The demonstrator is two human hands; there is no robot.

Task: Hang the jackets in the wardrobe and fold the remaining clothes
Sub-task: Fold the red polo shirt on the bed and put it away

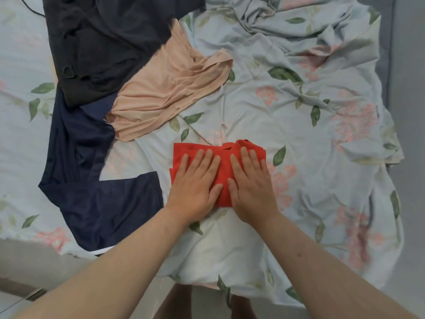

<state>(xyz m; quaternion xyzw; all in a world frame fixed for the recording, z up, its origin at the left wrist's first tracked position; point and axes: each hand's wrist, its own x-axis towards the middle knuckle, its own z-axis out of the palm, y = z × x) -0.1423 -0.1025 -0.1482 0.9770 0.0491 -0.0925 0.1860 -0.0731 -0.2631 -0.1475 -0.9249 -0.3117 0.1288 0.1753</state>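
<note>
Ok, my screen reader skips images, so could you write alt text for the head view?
Both hands, left hand and right hand, press flat on a folded red garment on a floral bedsheet. To the left lie unfolded clothes: a navy garment, a beige one and a black one.

folded garment (202,148) on bedsheet (299,134), under both hands | heap of clothes (110,72), perhaps three, behind-left

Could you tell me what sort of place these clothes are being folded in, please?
Most likely a bedroom: a pale blue floral bedsheet covers a bed, loose garments such as a peach top lie on it, and both hands press a folded red cloth.
</note>
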